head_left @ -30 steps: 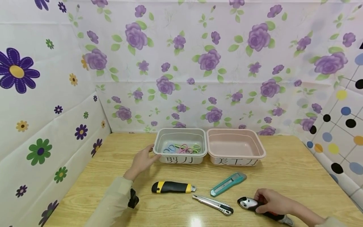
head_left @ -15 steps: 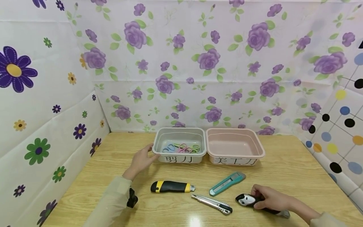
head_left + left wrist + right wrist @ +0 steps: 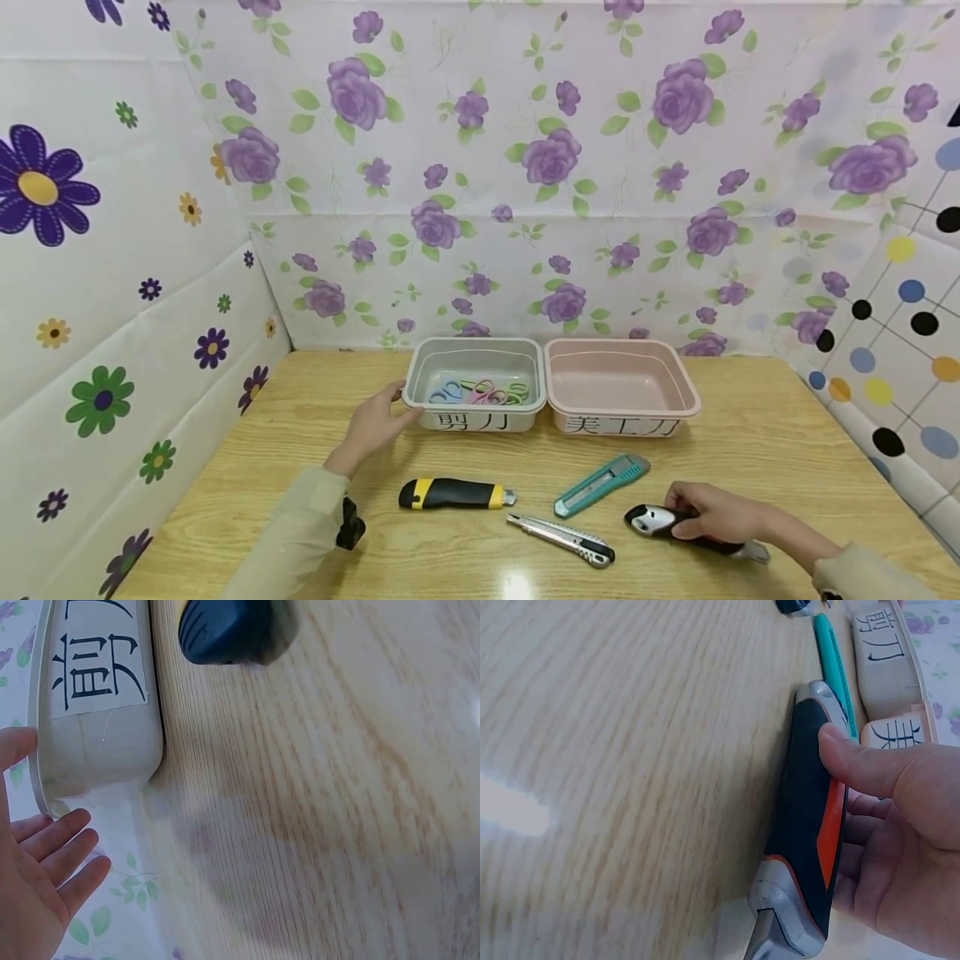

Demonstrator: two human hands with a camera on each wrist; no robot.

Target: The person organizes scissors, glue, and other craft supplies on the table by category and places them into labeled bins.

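My left hand touches the near left corner of a grey plastic bin. In the left wrist view the thumb lies at the bin's rim, with the other fingers loosely extended beside the corner. Several scissors with blue, pink and green handles lie in this bin. My right hand pinches a black, orange and silver utility knife between thumb and fingers, low over the tabletop. Whether the knife touches the table is hard to tell.
Beside the grey bin stands a pink bin; both carry labels in Chinese characters. On the wooden table lie a yellow-black utility knife, a teal one and a silver one. Patterned sheets close off the back and sides.
My right hand has moved slightly up and left in the head view, and the black, orange and silver utility knife has shifted and turned a little with it. My left hand stays at the bin.
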